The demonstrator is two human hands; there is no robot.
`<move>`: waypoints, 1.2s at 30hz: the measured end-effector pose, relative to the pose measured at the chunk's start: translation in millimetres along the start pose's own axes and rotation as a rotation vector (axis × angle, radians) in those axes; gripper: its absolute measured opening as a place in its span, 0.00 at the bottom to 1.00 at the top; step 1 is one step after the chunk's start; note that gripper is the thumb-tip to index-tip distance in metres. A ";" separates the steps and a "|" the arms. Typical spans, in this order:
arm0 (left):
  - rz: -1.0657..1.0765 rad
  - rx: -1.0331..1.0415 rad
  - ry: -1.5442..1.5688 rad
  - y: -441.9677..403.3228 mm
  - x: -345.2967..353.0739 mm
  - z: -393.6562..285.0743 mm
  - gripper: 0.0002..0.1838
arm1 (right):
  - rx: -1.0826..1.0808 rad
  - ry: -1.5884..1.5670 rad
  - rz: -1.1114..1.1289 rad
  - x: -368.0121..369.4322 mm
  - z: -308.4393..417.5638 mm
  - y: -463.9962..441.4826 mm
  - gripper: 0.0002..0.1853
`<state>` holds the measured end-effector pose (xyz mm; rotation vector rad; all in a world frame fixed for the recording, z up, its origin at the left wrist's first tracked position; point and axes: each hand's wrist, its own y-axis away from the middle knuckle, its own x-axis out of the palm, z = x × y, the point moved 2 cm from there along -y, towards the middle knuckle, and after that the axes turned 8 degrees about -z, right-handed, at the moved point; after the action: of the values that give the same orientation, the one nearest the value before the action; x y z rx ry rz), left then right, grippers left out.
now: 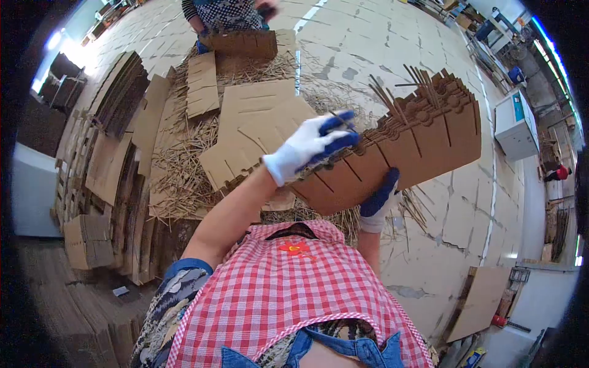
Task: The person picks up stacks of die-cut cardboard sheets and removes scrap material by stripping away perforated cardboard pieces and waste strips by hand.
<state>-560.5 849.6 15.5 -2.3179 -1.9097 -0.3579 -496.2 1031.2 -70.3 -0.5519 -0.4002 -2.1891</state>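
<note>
A thick stack of slotted brown cardboard sheets (399, 153) is tilted in front of my apron, its notched upper edge bristling with thin cardboard strips (383, 98). My right hand (381, 202), in a white glove with blue fingers, grips the stack from its lower edge, thumb on the near face. My left hand (322, 144), gloved alike, is at the upper left edge of the stack with its fingers curled. A thin dark piece shows between those fingers, too blurred to name. Flat slotted cardboard sheets (261, 95) lie beyond my left hand.
Loose cardboard strips (187, 162) are heaped on the left and scattered over the floor. Tall cardboard stacks (119, 92) stand on the left beside a small carton (89, 241). A co-worker (228, 13) handles another cardboard stack (242, 44) opposite. A white cabinet (515, 126) stands right.
</note>
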 end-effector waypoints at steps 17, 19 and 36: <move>0.128 0.039 -0.545 7.3 26.0 -20.0 0.28 | -0.008 0.239 0.262 -20.2 -18.2 -15.8 0.31; 0.156 0.124 -0.633 8.0 22.4 -19.3 0.29 | 0.100 -0.082 0.364 -10.2 2.3 -20.4 0.33; -0.275 0.053 0.241 -13.8 3.9 2.7 0.16 | 0.111 -0.299 0.219 12.6 22.6 -4.2 0.25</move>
<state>-573.0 856.6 13.1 -1.8813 -2.0852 -0.5758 -501.0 1035.9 -45.0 -0.8248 -0.5869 -1.8669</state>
